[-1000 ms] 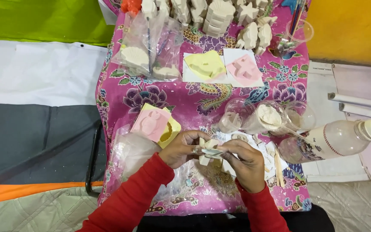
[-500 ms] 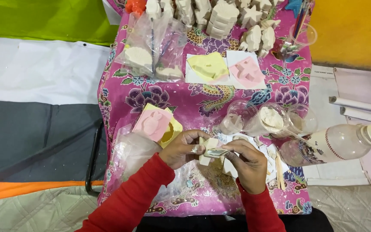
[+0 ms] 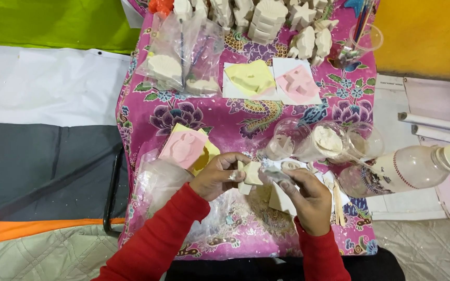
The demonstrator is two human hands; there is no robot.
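Craft stall or hobby workshop, likely a plaster-casting/painting setup. Evidence: small bench [image 3: 147, 119] under a pink floral cloth, rows of unpainted white plaster figures [image 3: 266, 21] along the far edge, more figures bagged in clear plastic [image 3: 180, 65]. Pink and yellow flexible moulds [image 3: 269, 80] on white sheets, another pink mould [image 3: 183, 148] near the front. Clear cups of white powder [image 3: 329, 140], plastic bottle [image 3: 407, 169] lying on its side, cup of brushes [image 3: 363, 36]. Powder residue on the cloth. Around the bench: green, white and grey tarps or mats [image 3: 42, 104], yellow wall [image 3: 428, 36]. Indoor or outdoor: can't tell from this angle.
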